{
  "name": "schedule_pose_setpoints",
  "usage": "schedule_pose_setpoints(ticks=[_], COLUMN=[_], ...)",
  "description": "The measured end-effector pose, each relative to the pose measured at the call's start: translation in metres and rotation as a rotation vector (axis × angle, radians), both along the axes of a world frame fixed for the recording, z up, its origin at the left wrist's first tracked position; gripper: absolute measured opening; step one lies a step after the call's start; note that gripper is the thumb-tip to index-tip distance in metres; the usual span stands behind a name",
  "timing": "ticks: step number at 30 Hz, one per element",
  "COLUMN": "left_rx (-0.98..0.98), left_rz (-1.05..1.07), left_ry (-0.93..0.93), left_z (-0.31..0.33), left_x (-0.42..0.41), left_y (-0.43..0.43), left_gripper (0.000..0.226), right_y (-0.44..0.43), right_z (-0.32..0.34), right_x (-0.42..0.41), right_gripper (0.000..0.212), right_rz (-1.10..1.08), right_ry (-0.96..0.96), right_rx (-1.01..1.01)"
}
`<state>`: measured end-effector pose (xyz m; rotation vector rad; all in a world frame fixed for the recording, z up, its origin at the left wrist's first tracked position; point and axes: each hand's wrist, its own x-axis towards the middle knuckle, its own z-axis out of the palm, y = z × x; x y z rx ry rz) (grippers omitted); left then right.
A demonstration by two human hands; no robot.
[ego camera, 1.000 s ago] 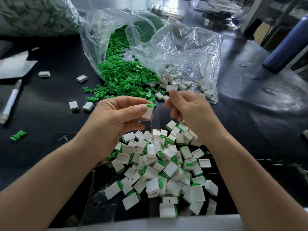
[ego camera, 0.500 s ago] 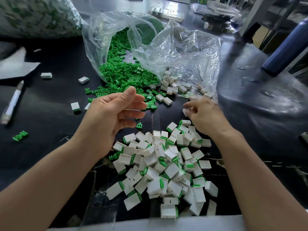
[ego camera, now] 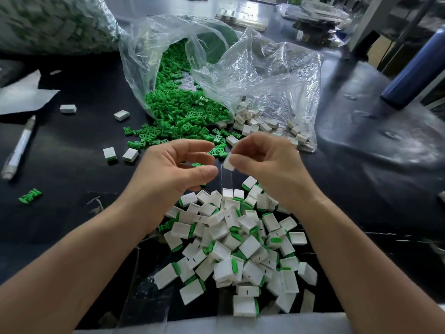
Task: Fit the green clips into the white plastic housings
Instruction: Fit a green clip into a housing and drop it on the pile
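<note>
My right hand [ego camera: 267, 165] pinches an empty white housing [ego camera: 228, 163] between thumb and forefinger, above the table. My left hand [ego camera: 168, 169] is just left of it with fingers curled; a sliver of a green clip [ego camera: 198, 164] shows between its thumb and fingers. Loose green clips [ego camera: 183, 112] spill from a clear plastic bag [ego camera: 277, 75] behind my hands. Empty white housings [ego camera: 255, 120] lie at the bag's right mouth. Below my hands is a heap of fitted housings [ego camera: 240, 249] with green ends.
On the black table lie a pen [ego camera: 19, 148] at far left, a paper sheet [ego camera: 21, 95], stray housings [ego camera: 110, 154] and a lone clip [ego camera: 30, 195]. A blue bottle [ego camera: 414, 68] stands at right. A large filled bag [ego camera: 55, 22] sits at back left.
The fitted housing left my left hand. My right hand reached toward the bag, took an empty housing and came back to the middle. My left hand's fingers have curled inward.
</note>
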<state>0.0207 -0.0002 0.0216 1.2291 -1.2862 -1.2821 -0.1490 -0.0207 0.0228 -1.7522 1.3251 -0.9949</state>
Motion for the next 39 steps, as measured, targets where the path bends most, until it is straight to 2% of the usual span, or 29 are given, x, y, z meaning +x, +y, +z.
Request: schedule_pose_setpoints(ticks=[4, 7, 9, 12, 15, 18, 25, 32, 36, 39], left_rx=[0.006, -0.004, 0.000, 0.008, 0.007, 0.004, -0.011, -0.008, 0.002, 0.020], left_rz=[-0.045, 0.007, 0.079, 0.121, 0.108, 0.104, 0.090, 0.089, 0.083, 0.079], left_ry=[-0.015, -0.028, 0.006, 0.077, 0.099, 0.119, 0.118, 0.092, 0.081, 0.089], left_z=[-0.001, -0.002, -0.002, -0.001, -0.001, -0.001, 0.000, 0.000, 0.000, 0.000], left_x=[-0.003, -0.002, -0.001, 0.001, 0.001, 0.002, 0.002, 0.001, 0.001, 0.000], left_y=[0.001, -0.001, -0.003, -0.005, -0.005, -0.005, -0.005, -0.005, -0.004, -0.004], left_gripper=[0.026, 0.018, 0.020, 0.022, 0.020, 0.019, 0.020, 0.024, 0.023, 0.021], right_y=[0.005, 0.002, -0.002, -0.010, -0.016, -0.018, -0.016, -0.017, -0.018, -0.017], right_z=[-0.005, -0.008, -0.012, -0.017, -0.019, -0.023, -0.016, -0.021, -0.021, -0.020], right_x=[0.013, 0.011, 0.008, 0.004, 0.007, 0.010, 0.003, 0.004, 0.002, 0.003], right_gripper=[0.013, 0.009, 0.011, 0.031, 0.050, 0.052, 0.028, 0.037, 0.029, 0.015], right_rz=[0.075, 0.022, -0.042, -0.057, 0.072, 0.190, -0.055, -0.025, -0.020, -0.033], right_ry=[0.018, 0.072, 0.216, 0.516, 0.722, 0.828, 0.622, 0.755, 0.782, 0.767], right_rx=[-0.043, -0.051, -0.093, -0.114, -0.113, -0.046, -0.216, -0.134, -0.128, -0.140])
